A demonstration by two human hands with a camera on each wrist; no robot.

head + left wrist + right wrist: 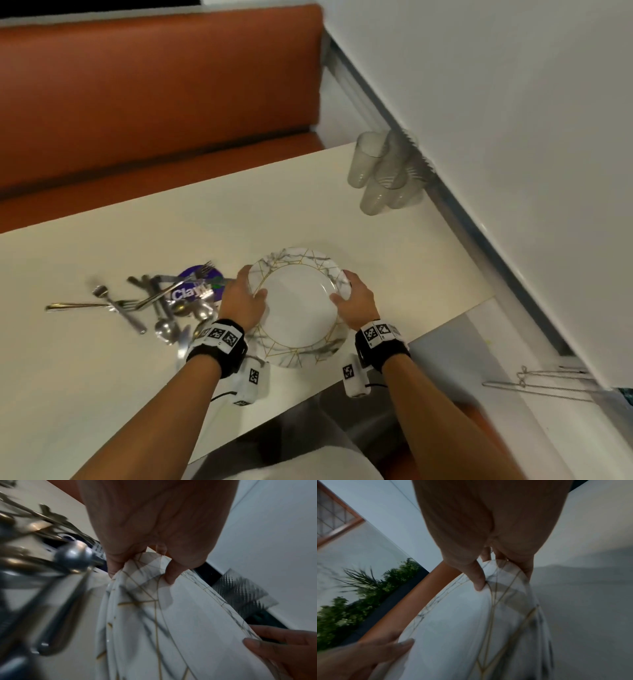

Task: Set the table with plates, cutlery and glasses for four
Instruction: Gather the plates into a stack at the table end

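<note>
A stack of white marble-patterned plates with gold lines [308,356] sits near the table's front edge. Both hands hold the top plate [298,298] a little raised off the stack. My left hand [245,294] pinches its left rim, thumb on top, and my right hand [352,298] pinches the right rim the same way. In the left wrist view my left hand [142,574] clamps the plate [188,628], with stacked rims below. In the right wrist view my right hand [503,577] grips the plate [453,628]. A loose pile of cutlery [154,301] lies left of the plates. Several clear glasses [383,171] stand at the far right.
The cream table [102,377] runs left and away from me. An orange bench [154,102] lines its far side and a white wall [513,102] its right. A purple round label [195,284] lies under the cutlery. A wire rack [541,383] sits low at the right.
</note>
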